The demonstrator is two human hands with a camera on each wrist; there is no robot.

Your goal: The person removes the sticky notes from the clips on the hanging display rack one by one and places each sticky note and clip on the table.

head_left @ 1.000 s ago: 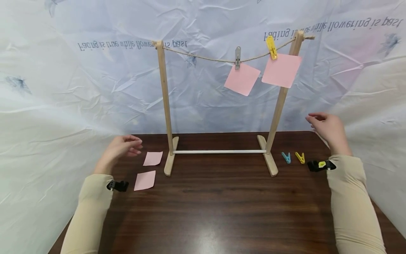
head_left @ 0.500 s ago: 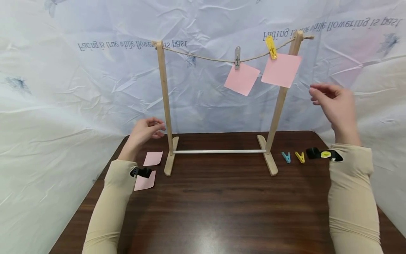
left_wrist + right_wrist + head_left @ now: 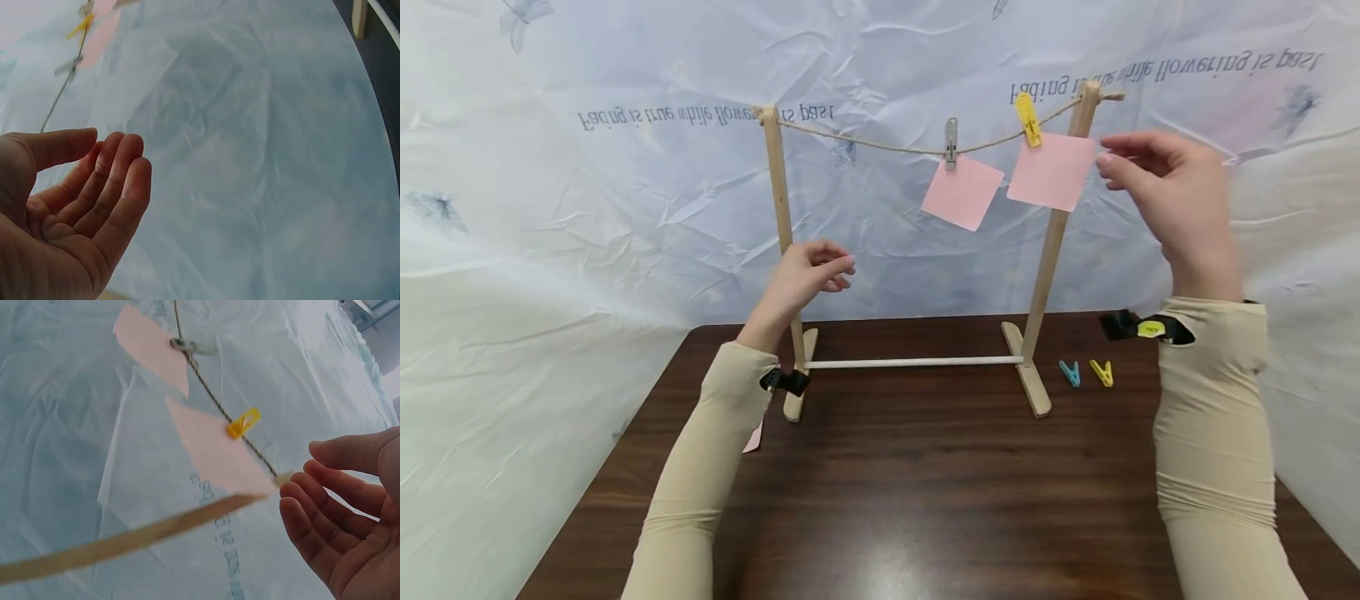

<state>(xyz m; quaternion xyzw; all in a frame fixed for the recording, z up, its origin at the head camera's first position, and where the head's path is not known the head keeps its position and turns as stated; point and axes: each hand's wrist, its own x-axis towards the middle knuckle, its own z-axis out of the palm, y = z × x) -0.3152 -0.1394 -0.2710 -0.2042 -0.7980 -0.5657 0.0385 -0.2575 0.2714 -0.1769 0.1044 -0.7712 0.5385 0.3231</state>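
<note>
Left grip (image 3: 802, 282) ajar, empty, in free room; right grip (image 3: 1183, 196) likewise, near edge of pink note (image 3: 1051, 172)

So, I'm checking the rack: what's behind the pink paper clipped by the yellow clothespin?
The right wooden post shows above and below that pink paper, passing behind it; the covered stretch and the printed sheet there can't be seen.

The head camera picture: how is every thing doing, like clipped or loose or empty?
Rope, strung but sagging
Wooden stand, upright
Grey clothespin, clipped
Upper yellow clothespin, clipped
Left hanging pink paper, clipped, tilted
Right hanging pink paper, clipped
Blue clothespin, loose
Lower yellow clothespin, loose
Lower pink paper, mostly hidden
Left grip, relaxed, empty
Right grip, relaxed, empty
</note>
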